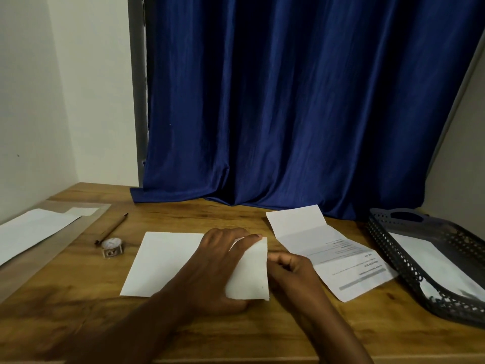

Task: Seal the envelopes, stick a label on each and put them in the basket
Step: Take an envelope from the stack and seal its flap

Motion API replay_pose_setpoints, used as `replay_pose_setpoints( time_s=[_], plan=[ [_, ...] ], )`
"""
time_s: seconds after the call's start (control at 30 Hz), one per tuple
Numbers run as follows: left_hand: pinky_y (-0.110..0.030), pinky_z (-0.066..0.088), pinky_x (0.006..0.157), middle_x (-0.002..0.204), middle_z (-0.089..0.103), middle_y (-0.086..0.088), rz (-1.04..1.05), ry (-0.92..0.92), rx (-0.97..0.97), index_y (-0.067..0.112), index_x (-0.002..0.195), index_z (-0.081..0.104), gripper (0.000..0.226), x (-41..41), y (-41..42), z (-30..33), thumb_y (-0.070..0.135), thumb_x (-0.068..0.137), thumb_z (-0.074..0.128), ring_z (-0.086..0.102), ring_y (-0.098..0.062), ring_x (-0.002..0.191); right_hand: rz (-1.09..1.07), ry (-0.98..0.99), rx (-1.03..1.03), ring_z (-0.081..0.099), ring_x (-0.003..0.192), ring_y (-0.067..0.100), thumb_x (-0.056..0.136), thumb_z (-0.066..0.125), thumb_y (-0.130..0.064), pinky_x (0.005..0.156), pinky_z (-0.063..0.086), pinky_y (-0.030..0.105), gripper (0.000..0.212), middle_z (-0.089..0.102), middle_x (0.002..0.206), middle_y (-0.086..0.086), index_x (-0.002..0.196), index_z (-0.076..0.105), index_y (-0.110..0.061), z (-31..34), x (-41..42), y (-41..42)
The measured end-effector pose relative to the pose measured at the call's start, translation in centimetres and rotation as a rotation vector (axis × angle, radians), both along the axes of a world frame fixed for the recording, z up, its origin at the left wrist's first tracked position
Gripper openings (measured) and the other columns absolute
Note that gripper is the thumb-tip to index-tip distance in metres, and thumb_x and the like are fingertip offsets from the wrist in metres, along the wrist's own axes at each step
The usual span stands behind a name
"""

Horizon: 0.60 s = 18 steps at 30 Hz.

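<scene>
A white envelope (pixel 168 261) lies flat on the wooden table in front of me. My left hand (pixel 215 264) rests on its right half, and the fingertips hold down the folded flap (pixel 249 274) at the top corner. My right hand (pixel 291 264) sits with curled fingers just beside the flap's right edge; whether it touches the paper is unclear. To the right lies a folded printed letter (pixel 333 253). At the far right stands a dark perforated basket (pixel 388 245) with a white envelope (pixel 430 261) inside it.
A small white tape roll in a dispenser (pixel 112 246) and a brown pencil (pixel 112 228) lie left of the envelope. More white sheets (pixel 34 229) lie on a lower surface at the far left. A blue curtain (pixel 288 101) hangs behind the table.
</scene>
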State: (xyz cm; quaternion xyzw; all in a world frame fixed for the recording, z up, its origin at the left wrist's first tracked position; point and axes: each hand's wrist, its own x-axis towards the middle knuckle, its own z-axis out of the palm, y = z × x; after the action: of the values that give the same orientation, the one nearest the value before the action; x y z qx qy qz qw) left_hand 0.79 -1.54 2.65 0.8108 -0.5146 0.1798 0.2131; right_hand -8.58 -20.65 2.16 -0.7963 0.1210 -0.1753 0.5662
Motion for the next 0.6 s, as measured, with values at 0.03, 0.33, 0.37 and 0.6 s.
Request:
replay_pose_setpoints(
  time_s=[0.03,0.33,0.37,0.6],
  plan=[
    [-0.039,0.012,0.122,0.162,0.016,0.016,0.017,0.024,0.030,0.055,0.151,-0.003,0.114,0.1,0.0,0.0,0.088,0.065,0.064,0.019,-0.010,0.147,-0.085,-0.032,0.029,0.073,0.090,0.017,0.092,0.069,-0.033,0.085,0.062,0.041,0.009,0.077,0.091,-0.010,0.092,0.078,-0.033,-0.1,-0.1,-0.5],
    [-0.047,0.001,0.127,0.169,0.003,0.014,0.125,0.110,0.120,0.037,0.161,0.003,0.075,1.5,0.1,-0.5,0.072,0.097,0.024,-0.008,-0.007,0.155,-0.079,-0.073,-0.558,0.031,0.114,-0.031,0.088,0.029,-0.082,0.102,0.025,0.013,0.039,0.022,0.118,-0.065,0.126,0.017,-0.082,-1.7,-0.7,1.3],
    [-0.046,0.002,0.127,0.169,0.005,0.013,0.135,0.112,0.090,0.035,0.161,0.005,0.073,1.7,0.3,-0.5,0.069,0.099,0.021,-0.007,-0.005,0.154,0.038,-0.053,-0.703,0.011,0.125,-0.035,0.090,0.026,-0.082,0.108,0.015,0.013,0.050,0.005,0.128,-0.067,0.136,0.008,-0.076,-1.9,-0.6,1.7],
    [-0.041,0.003,0.127,0.169,0.002,0.014,0.191,0.119,0.101,0.037,0.159,0.019,0.057,2.5,1.6,-0.4,0.051,0.106,0.033,-0.006,-0.005,0.155,0.469,0.134,-1.044,-0.023,0.145,-0.009,0.095,0.013,-0.075,0.121,-0.014,0.035,0.068,-0.021,0.157,-0.036,0.154,-0.012,-0.051,-2.4,-0.2,1.3]
  ],
)
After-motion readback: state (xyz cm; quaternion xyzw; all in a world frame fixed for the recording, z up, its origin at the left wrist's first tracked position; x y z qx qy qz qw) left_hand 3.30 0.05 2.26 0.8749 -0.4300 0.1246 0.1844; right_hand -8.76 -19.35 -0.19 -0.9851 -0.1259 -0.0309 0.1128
